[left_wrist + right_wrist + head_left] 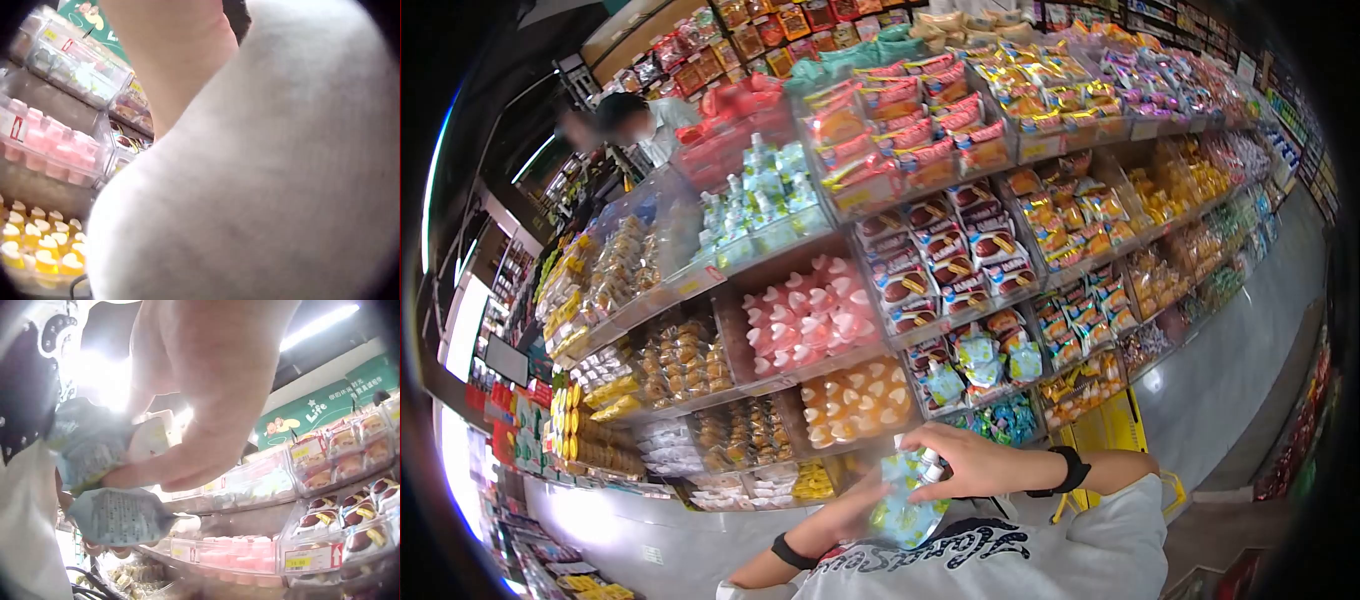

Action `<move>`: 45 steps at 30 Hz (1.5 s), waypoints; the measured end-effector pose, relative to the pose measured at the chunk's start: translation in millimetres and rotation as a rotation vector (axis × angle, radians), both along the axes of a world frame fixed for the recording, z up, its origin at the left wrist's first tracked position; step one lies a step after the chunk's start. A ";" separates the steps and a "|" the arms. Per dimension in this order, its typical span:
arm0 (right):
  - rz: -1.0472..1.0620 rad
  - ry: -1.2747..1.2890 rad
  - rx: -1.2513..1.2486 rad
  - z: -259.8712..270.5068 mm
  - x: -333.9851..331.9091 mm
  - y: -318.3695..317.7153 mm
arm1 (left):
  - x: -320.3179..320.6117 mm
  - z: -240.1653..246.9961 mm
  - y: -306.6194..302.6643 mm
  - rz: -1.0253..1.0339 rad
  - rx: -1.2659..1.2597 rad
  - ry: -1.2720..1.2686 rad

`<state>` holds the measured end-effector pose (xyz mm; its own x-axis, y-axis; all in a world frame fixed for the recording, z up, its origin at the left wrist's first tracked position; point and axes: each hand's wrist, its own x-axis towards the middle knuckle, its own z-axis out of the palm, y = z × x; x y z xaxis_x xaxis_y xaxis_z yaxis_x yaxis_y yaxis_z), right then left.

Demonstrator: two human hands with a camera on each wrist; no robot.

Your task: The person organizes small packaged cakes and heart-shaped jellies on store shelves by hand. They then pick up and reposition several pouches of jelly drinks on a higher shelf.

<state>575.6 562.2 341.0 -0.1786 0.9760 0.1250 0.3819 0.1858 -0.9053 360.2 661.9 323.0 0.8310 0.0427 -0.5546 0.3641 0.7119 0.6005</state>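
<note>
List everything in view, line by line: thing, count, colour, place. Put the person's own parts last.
spouted pouches: two visible, pale blue-green with white caps, held at the chest
pink jelly cups: many, pink with heart lids, middle shelf bin
yellow jelly cups: many, orange-yellow with heart lids, bin below the pink ones
snack packs: many, red-brown, bin to the right of the pink cups
shelf pouches: several, blue-green, bin below the snack packs
crate: one, yellow, on the floor by the shelves
other person: one, far end of the aisle
shirt: one, pale grey with black lettering
right hand: grips the pouches from above
left hand: holds the pouches from below
</note>
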 end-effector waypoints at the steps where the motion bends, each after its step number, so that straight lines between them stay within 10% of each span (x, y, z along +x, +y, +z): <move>1: 0.012 -0.010 0.035 -5.1 1.0 -8.7 | 4.0 -3.3 -4.2 -0.009 -0.025 -0.002; 24: -0.161 0.299 -0.189 -28.0 84.8 -124.3 | 103.8 -30.2 -107.8 0.189 -0.101 0.157; 34: -0.395 0.220 0.181 -26.8 99.8 -144.0 | 137.3 -24.7 -110.6 0.287 0.140 0.056; 41: -0.916 0.925 -0.118 -83.5 146.6 -117.1 | 119.4 -24.9 -84.7 0.543 0.048 0.061; 45: -0.852 1.260 -0.376 -116.9 181.3 -85.8 | 100.2 -26.6 -75.3 0.721 0.015 0.035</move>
